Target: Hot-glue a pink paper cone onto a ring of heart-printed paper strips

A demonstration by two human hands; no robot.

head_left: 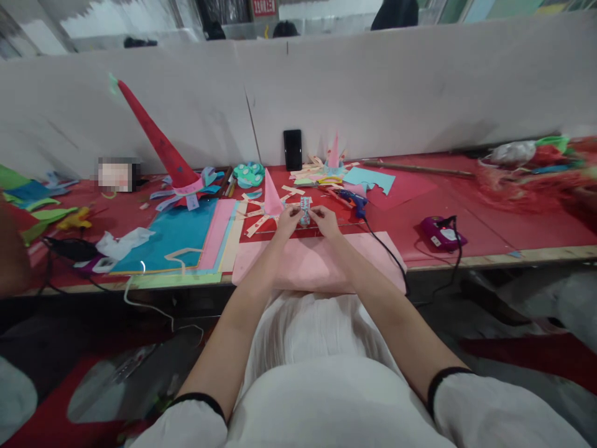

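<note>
Between my fingers is a small light-blue patterned paper piece point(305, 211), pinched from both sides. My left hand point(290, 218) closes on its left edge, and my right hand point(325, 219) closes on its right edge. Just left of my left hand stands a pink paper cone point(272, 198) with pale strips fanned out around its base. Below my hands a pink sheet point(308, 258) lies along the table's front edge. A blue glue gun point(357, 202) with a black cord rests to the right of my right hand.
A tall red cone hat point(163, 140) stands left, behind coloured sheets point(170, 236). A phone point(293, 149) leans on the back wall, near a smaller pink cone point(334, 154) and scissors point(329, 181). Right are a purple power socket point(442, 234), a stick point(420, 168) and red netting point(527, 186).
</note>
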